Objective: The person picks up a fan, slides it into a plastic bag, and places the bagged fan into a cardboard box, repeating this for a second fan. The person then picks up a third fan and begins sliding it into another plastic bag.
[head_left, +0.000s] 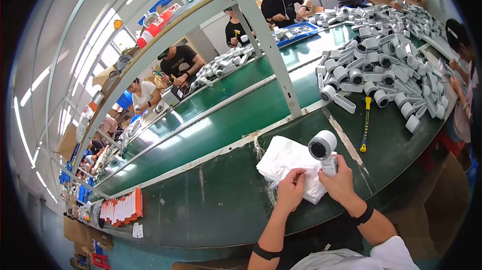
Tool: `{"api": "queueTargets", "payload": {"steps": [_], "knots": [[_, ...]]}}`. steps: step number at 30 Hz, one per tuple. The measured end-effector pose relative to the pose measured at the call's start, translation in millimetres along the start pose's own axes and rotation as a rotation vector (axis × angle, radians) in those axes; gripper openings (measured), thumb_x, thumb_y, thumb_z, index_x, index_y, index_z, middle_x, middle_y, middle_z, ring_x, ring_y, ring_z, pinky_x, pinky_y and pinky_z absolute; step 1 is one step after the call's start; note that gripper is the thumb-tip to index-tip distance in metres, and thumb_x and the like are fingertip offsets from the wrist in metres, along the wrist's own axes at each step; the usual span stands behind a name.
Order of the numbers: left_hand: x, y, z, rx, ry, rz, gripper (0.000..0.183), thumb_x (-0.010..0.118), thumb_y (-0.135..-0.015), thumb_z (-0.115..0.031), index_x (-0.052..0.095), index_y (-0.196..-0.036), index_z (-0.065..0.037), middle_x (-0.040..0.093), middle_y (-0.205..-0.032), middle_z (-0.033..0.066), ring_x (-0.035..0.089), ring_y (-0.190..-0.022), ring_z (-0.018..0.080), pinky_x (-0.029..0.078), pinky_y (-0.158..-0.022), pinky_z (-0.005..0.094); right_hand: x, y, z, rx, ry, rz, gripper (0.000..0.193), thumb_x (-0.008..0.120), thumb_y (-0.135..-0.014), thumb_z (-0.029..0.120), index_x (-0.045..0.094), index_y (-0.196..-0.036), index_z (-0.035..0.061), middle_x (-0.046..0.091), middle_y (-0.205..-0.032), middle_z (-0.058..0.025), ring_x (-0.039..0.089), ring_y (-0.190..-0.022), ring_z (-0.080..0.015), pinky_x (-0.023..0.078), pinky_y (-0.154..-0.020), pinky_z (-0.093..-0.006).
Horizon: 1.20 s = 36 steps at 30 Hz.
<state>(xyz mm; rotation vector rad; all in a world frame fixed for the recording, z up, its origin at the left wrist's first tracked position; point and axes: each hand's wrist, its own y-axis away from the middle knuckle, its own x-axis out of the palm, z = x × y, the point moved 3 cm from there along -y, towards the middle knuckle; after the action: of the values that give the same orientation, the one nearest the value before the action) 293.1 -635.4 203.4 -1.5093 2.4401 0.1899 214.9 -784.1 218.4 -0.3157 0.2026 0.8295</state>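
Note:
A white and grey handheld device (323, 145), shaped like a small hair dryer with a round black-faced head, stands upright in my right hand (341, 179). Its handle sits within my closed fingers, just above a stack of thin white plastic bags (283, 157). My left hand (292, 187) lies at the near side of that stack, thumb and fingers pinched together on the thin plastic. How many layers they grip cannot be made out. The device's head is tilted toward the left, over the right part of the stack.
A large heap of similar devices (386, 69) covers the right of the green table (211, 204). A yellow and black hammer (366, 124) lies before it. Orange-and-white boxes (123, 207) stand at the left. A metal post (281, 74) rises beyond the bags; co-workers sit across the green conveyor (236, 114).

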Motion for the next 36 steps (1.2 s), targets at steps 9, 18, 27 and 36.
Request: {"api": "queueTargets", "payload": {"steps": [9,18,27,36], "knots": [[2.5,-0.7,8.0,0.020,0.040,0.034,0.013,0.055,-0.096,-0.006,0.060,-0.106,0.000,0.066,-0.088,0.0044,0.060,-0.078,0.0088,0.047,-0.071,0.0238,0.3,16.2,17.4,-0.015,-0.246,0.153,0.044,0.077,-0.074,0.019,0.060,-0.109,-0.0013,0.070,-0.088,-0.0147,0.069,-0.082,-0.0176,0.054,-0.072,-0.0329],[1.6,-2.1,11.7,0.041,0.073,-0.039,0.015,0.055,-0.095,-0.009,0.062,-0.105,0.000,0.068,-0.087,0.0078,0.061,-0.077,0.0106,0.048,-0.070,0.0257,12.1,6.5,-4.6,0.108,-0.249,0.286,0.048,0.075,-0.074,0.026,0.060,-0.110,-0.0021,0.069,-0.096,-0.0155,0.068,-0.087,-0.0200,0.053,-0.077,-0.0344],[-0.1,0.0,4.1,-0.025,0.163,-0.045,0.015,0.055,-0.094,-0.005,0.060,-0.107,0.002,0.066,-0.093,0.0074,0.060,-0.084,0.0111,0.047,-0.075,0.0230,8.4,0.8,-15.8,0.149,-0.306,0.253,0.042,0.075,-0.075,0.019,0.060,-0.109,-0.0008,0.069,-0.100,-0.0123,0.067,-0.091,-0.0190,0.052,-0.082,-0.0329],[-0.6,1.7,5.4,0.006,0.173,-0.032,0.018,0.061,-0.091,-0.004,0.061,-0.108,0.002,0.067,-0.095,0.0085,0.063,-0.085,0.0117,0.049,-0.075,0.0239,3.7,1.5,-9.6,0.131,-0.262,0.240,0.041,0.077,-0.073,0.016,0.061,-0.108,-0.0001,0.070,-0.099,-0.0089,0.065,-0.089,-0.0144,0.051,-0.081,-0.0308]]}}
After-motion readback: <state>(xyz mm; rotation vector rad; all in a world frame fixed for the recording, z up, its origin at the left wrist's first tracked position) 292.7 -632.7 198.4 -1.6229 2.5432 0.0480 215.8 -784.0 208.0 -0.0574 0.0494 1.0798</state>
